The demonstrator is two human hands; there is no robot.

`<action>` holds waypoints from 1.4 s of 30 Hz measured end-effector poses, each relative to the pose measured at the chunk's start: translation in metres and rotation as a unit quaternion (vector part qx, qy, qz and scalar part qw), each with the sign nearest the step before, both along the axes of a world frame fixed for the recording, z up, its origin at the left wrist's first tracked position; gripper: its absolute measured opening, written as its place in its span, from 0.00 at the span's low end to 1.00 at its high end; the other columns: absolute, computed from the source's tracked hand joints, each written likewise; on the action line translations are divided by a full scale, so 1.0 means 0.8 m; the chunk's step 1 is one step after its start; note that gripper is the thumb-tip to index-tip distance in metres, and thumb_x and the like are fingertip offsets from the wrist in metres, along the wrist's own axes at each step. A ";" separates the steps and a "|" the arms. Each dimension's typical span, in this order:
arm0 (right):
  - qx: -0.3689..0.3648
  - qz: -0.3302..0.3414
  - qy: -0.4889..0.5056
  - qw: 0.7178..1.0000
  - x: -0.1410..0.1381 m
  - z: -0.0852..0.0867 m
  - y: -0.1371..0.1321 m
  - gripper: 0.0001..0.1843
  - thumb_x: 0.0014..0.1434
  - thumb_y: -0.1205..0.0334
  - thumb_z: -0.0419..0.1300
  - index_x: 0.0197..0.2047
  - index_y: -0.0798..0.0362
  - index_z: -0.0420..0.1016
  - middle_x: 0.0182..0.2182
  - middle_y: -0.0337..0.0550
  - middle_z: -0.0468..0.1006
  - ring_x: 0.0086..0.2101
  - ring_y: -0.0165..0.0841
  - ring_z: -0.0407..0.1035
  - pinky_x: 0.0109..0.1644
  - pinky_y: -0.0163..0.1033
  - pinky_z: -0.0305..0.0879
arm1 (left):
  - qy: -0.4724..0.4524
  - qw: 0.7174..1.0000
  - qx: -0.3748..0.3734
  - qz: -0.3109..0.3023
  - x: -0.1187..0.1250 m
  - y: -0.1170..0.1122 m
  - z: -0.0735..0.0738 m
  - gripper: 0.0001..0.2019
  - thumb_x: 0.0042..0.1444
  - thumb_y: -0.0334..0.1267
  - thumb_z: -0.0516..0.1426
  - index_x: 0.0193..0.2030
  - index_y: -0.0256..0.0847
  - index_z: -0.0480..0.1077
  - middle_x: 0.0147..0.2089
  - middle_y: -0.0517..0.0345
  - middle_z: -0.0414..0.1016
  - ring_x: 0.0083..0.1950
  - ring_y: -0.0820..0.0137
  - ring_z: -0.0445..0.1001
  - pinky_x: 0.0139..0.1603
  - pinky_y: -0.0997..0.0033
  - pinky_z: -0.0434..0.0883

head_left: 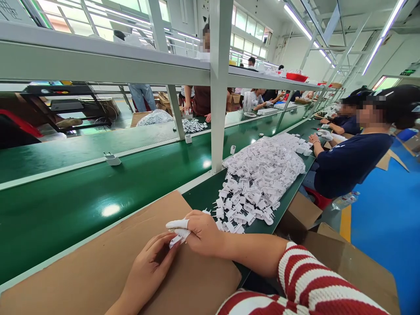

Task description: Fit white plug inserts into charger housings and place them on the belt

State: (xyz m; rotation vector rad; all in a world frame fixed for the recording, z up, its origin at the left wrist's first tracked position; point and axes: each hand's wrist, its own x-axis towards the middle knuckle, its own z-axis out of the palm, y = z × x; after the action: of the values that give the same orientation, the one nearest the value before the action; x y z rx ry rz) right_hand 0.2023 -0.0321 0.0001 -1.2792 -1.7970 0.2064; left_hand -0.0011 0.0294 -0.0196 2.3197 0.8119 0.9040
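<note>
Over the brown cardboard sheet (pixel 108 258), my two hands meet around a small white plastic plug adapter (pixel 175 240). My left hand (pixel 151 262) pinches it from the left between thumb and fingers. White covers sit on fingers of my right hand (pixel 205 234), which grips the same piece from the right and hides part of it. Beyond my right forearm, a loose pile of white plug adapters (pixel 243 205) spills from a clear plastic bag (pixel 269 157). Several of these show two pins.
A green conveyor belt (pixel 147 183) runs alongside, carrying a two-pin adapter (pixel 112 159) and a few other white pieces. A white metal post (pixel 219 96) rises beside it, under a shelf. Co-workers (pixel 351 153) sit to the right. Open cardboard boxes (pixel 354 267) stand below the bench.
</note>
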 end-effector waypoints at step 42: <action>-0.060 0.082 0.036 0.994 -0.004 0.031 -0.025 0.44 0.68 0.71 0.47 0.81 0.58 0.30 0.80 0.55 0.44 0.75 0.36 0.51 0.77 0.46 0.56 | -0.008 0.998 -0.057 -0.005 0.004 -0.007 0.012 0.15 0.63 0.55 0.62 0.44 0.48 0.83 0.48 0.54 0.84 0.44 0.63 0.84 0.37 0.76 0.82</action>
State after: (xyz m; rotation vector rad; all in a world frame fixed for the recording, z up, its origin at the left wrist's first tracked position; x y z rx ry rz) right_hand 0.1990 -0.0523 0.0251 -1.1926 -1.8517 0.4527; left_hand 0.0019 0.0240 -0.0096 2.2132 0.8223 0.8483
